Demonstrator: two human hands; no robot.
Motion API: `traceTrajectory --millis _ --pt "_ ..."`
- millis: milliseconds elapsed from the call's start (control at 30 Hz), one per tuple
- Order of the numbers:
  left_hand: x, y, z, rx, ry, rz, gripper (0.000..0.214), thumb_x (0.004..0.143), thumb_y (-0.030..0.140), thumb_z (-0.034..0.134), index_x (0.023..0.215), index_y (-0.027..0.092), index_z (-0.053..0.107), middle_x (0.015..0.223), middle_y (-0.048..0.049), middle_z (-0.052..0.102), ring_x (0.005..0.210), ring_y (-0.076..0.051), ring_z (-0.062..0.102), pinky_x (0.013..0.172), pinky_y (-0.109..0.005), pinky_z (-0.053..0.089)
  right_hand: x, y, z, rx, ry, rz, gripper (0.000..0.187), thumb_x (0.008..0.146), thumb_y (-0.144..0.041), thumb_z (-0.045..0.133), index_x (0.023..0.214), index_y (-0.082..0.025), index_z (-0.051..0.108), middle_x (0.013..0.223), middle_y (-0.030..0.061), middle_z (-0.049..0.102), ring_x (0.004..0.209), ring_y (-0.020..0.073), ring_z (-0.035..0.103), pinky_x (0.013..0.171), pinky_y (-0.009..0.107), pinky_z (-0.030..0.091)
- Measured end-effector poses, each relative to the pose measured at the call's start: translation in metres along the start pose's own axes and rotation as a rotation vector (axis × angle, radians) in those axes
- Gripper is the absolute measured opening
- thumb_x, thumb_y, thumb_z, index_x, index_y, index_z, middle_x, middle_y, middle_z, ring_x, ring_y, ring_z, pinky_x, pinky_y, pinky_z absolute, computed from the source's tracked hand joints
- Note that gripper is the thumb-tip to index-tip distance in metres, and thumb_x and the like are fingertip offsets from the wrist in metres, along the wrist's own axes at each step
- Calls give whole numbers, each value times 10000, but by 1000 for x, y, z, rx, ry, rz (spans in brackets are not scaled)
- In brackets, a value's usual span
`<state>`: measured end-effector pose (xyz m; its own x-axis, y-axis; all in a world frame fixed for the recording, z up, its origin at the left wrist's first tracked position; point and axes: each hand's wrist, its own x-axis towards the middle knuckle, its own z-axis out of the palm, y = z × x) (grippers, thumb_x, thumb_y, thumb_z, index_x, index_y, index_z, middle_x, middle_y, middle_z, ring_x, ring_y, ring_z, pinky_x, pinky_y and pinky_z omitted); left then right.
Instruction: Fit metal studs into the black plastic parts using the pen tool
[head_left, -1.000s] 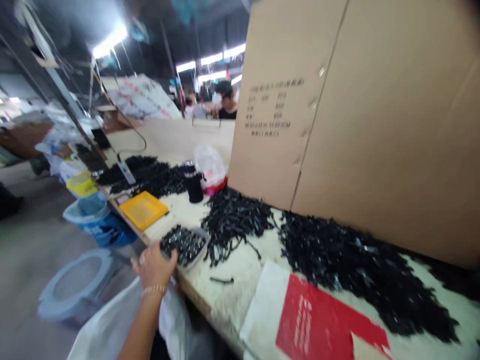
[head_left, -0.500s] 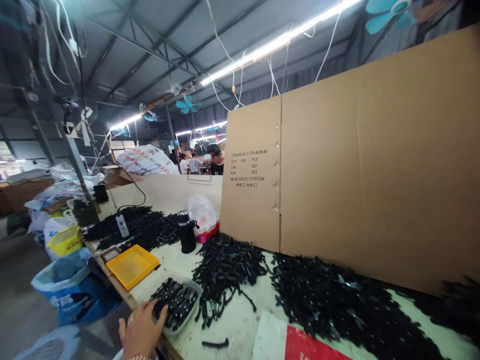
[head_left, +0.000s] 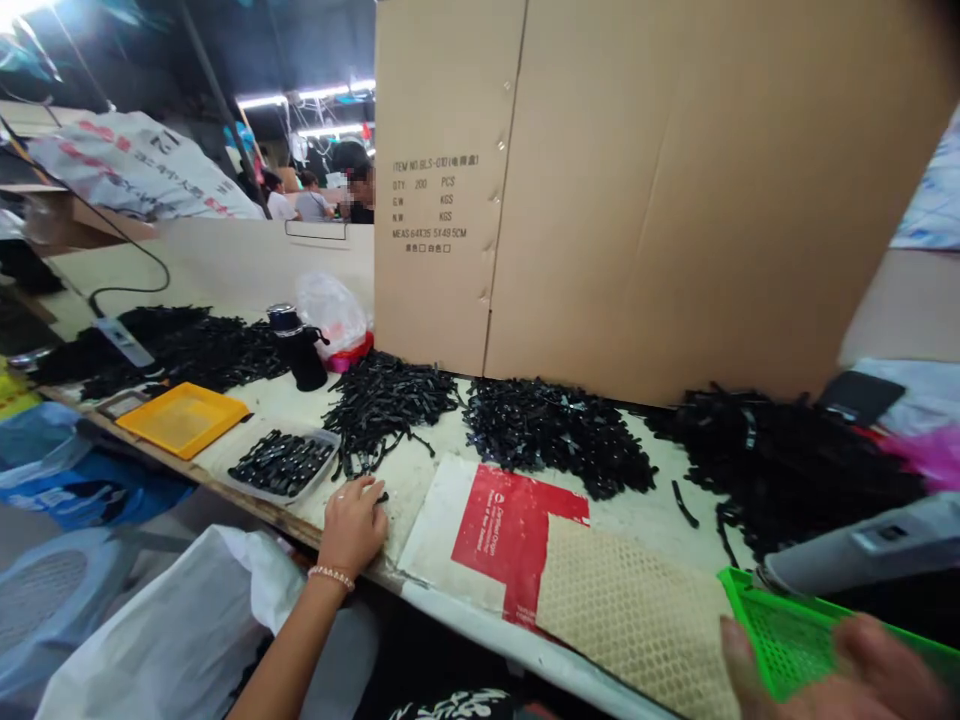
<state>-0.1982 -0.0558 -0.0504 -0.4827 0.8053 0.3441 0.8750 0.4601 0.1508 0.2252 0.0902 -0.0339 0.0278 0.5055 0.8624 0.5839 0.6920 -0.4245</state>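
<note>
Nearest, the right hand [head_left: 840, 672] lies at the lower frame edge against a green plastic mesh basket [head_left: 787, 630], its grip indistinct; the left hand [head_left: 351, 527], now moved off the clear plastic tray [head_left: 330, 436], rests on the table [head_left: 427, 500] edge, fingers loosely curled, apparently empty. Beside it lie a cream mesh sheet [head_left: 630, 610] and a red-printed paper sack [head_left: 510, 530]. Beyond, heaps of black strips [head_left: 555, 435] line an upright cardboard sheet [head_left: 600, 200], near a yellow tray [head_left: 182, 420] and black flask [head_left: 300, 350]; co-workers [head_left: 311, 205] sit distantly.
</note>
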Motion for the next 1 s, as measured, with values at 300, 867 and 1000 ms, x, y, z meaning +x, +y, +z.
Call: traceTrajectory --millis 300,867,1000 --pt "-1 -4 1 -323 -23 -121 340 824 368 428 985 154 638 989 -154 699 945 -314 639 878 -454 466 22 -33 27 -31 -415 -24 425 907 -357 548 1286 -203 433 1266 132 405 1178 300 414 1012 498 340" --pt "40 134 -51 -1898 -442 -1181 199 906 57 445 977 129 616 1137 -113 667 935 -145 675 891 -299 544 78 81 87 -439 -887 382 241 753 9 521 912 -106 660 813 101 591 724 237 597 693 333 441" --pt "38 140 -53 -1994 -460 -1147 225 906 55 442 1084 129 559 1170 -147 650 994 -174 664 856 -290 558 86 73 89 -313 -791 421 307 761 -33 480 1022 -80 634 853 119 566 751 262 598 716 364 435"
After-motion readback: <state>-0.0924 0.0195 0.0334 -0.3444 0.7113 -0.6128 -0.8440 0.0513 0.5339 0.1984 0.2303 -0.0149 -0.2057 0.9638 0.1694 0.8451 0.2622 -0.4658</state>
